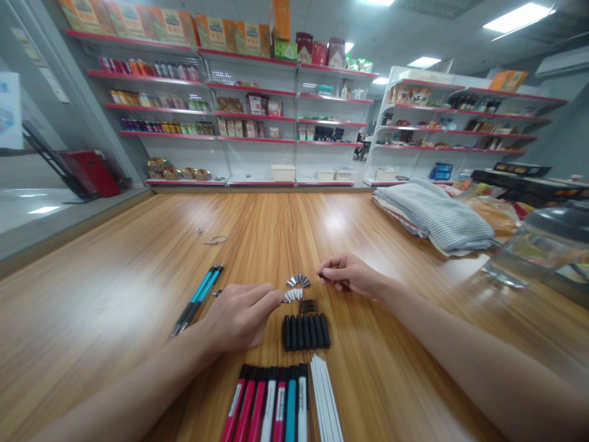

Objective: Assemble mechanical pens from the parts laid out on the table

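My left hand (243, 314) is closed, its fingertips pinched at the row of small white pieces (294, 295); whatever they hold is too small to make out. A dark tip (217, 293) pokes out behind its knuckles. Between the thumb and fingers of my right hand (347, 273) is a small black piece (321, 275). Beside that hand, small silver cone tips (299, 281) are fanned out. Nearer to me lie thin dark springs (308, 306), several black grip sleeves (307, 332), capped pen barrels (271, 399) in red, white and blue, and white refills (326, 399).
Two blue pens (199, 299) with black grips lie left of my left hand. Farther off are a wire loop (216, 240) and a small silver bit (199, 230). At right are folded striped cloth (432, 215) and a clear water jug (529, 245). Stocked shelves (257, 113) stand behind the table.
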Motion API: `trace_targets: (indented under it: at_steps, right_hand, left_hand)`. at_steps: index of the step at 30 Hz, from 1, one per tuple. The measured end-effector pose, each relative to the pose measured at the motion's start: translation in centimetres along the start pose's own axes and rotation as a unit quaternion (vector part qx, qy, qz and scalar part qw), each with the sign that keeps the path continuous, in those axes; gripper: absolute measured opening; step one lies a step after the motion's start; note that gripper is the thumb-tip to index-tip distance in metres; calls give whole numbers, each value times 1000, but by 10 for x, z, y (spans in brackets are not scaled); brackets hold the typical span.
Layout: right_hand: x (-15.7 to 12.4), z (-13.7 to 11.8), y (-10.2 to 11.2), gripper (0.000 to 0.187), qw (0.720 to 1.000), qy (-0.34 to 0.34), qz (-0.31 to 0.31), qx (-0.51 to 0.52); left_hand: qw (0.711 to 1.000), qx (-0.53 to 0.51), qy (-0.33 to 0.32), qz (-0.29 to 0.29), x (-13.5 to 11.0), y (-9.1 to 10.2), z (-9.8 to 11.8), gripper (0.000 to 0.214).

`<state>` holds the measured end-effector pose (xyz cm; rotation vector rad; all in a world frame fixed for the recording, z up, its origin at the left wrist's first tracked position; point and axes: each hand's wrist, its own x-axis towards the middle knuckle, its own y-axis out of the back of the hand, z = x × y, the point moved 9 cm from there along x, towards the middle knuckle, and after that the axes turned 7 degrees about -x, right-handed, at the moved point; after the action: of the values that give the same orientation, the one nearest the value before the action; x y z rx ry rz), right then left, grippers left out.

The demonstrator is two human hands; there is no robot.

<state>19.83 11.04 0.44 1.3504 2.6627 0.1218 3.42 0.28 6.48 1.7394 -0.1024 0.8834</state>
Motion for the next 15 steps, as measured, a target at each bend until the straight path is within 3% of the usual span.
trace_targets:
  at_steps: [5,10,15]
  right_hand:
    - [-3,1,-1,36,999,-12,-40,25]
    - [-1,-1,21,36,996,0,38,84]
    - [-1,5,39,36,989,-42,121,-74]
  left_hand:
    - [1000,-1,7,-7,0,-2,-1,19]
    - [1000,-12,8,5,-1,1,-2,18]
    - [1000,-21,9,15,1,4,-1,17]
